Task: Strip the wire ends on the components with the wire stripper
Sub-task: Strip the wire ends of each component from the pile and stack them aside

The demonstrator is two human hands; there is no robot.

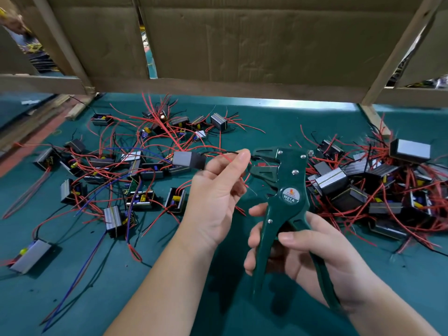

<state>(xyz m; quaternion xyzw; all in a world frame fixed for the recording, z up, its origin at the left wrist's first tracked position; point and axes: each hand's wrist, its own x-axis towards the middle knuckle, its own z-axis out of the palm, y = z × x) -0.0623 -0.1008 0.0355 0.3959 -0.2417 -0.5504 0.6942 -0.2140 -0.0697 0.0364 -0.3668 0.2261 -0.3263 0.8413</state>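
My right hand (298, 243) grips the handles of a dark green wire stripper (288, 185), held upright with its jaws pointing left. My left hand (218, 190) pinches a black wire (219, 153) between thumb and forefinger, right beside the jaws. That wire leads to a small grey boxed component (188, 159) hanging just left of my fingers. A red wire (243, 177) also runs through my left hand. Whether the wire end sits inside the jaws is hard to tell.
Several boxed components with red, black and blue wires lie scattered on the green table (72, 275) at the left and centre. A denser pile (378, 190) sits at the right. Cardboard panels (242, 44) on a wooden frame (397, 52) wall off the back.
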